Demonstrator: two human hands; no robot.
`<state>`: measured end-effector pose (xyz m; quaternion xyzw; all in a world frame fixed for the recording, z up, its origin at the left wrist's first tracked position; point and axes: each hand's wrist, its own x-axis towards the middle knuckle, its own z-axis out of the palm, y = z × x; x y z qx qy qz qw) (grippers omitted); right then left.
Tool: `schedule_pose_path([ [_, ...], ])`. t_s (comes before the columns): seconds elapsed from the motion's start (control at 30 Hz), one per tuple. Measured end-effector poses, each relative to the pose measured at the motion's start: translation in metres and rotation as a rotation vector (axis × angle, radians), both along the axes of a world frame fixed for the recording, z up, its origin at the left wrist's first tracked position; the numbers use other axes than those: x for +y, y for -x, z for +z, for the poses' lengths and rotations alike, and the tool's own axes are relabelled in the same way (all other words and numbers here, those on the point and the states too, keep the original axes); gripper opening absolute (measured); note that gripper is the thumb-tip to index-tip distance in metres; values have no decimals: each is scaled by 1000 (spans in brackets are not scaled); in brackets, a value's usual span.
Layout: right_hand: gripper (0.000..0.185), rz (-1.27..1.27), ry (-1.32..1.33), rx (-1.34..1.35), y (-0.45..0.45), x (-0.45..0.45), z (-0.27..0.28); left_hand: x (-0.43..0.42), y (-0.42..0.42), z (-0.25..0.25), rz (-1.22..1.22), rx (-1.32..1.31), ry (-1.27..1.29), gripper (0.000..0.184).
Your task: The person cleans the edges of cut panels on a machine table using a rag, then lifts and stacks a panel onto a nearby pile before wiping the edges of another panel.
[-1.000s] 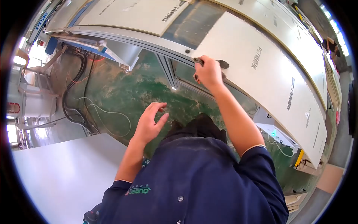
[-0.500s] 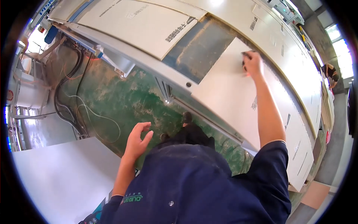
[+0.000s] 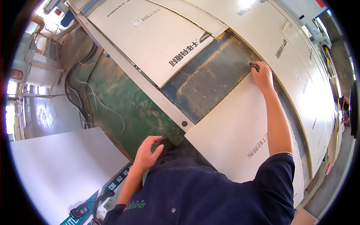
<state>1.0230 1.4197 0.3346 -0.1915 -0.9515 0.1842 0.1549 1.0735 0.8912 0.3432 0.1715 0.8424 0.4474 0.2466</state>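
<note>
A long worktable with a dark, dusty surface (image 3: 213, 86) and a pale metal edge (image 3: 123, 71) stretched across the view, beside a green floor (image 3: 123, 105). A broad cream-white flat panel with printed black characters (image 3: 228, 131) lay on it in front of the person, and another pale panel with bold black lettering (image 3: 150, 41) lay across the bare strip. A large, glossy white sheet (image 3: 63, 165) stood out at lower left. The right hand (image 3: 263, 77) was mostly closed, its fingers curled around a small dark object (image 3: 254, 66) at the panel's far corner; whether that object touched the surface could not be told. The left hand (image 3: 148, 153) hung half open, loosely curled and holding nothing, near the table's near side.
</note>
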Motion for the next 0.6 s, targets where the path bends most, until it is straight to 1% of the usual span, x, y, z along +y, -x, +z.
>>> schedule_pose_path([
  [0.1,19,-20,-40,10,-6,0,-8,5,-1,0,-1,-26,20,30],
  [0.13,19,10,-40,-28,-5,-8,-3,7,1,-1,-11,-31,23,30],
  [0.17,18,34,-46,1,-5,-17,-4,10,3,-2,-17,-41,18,30],
  [0.23,19,68,35,-127,-14,-48,3,13,9,-3,-47,-61,8,30],
  [0.27,20,130,88,-129,-24,-70,9,13,13,-5,-61,-55,-4,30],
  [0.33,22,277,101,-55,-43,-106,17,15,22,-10,-86,-45,-33,30],
  [0.37,21,250,136,-109,-46,-113,25,15,28,-12,-113,-44,-45,30],
  [0.43,20,161,228,-128,-41,-100,29,14,40,-13,-167,-44,-62,30],
  [0.5,20,51,173,-105,-30,-77,23,15,56,-15,-205,-32,-73,30],
  [0.53,20,32,144,-37,-28,-68,15,13,59,-16,-221,-39,-72,30],
  [0.57,19,-38,205,-86,-25,-79,27,12,64,-17,-234,-34,-81,31],
  [0.6,19,3,203,-107,-29,-90,23,11,66,-20,-227,-38,-98,30],
])
